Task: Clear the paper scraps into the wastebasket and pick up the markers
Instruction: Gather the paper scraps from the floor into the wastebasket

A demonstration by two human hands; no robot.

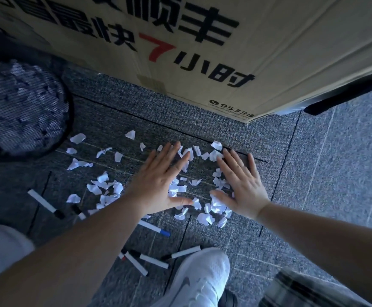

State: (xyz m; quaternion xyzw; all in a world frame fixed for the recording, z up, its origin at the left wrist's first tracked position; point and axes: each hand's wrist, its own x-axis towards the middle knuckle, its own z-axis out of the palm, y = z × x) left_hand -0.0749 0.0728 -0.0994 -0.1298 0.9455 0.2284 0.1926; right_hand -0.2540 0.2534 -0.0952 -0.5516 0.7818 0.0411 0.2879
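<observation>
White paper scraps lie scattered over the grey carpet in front of me. My left hand and my right hand are spread flat, fingers straight, over the scraps, with a loose heap between them. A black mesh wastebasket holding scraps stands at the far left. Several white markers lie near me: one with a black cap at the left, one with a blue cap below my left wrist, and a cluster by my shoe.
A large cardboard box with black and red print stands just beyond the scraps. My white shoe is planted at the bottom centre. Grey carpet tiles run off to the right.
</observation>
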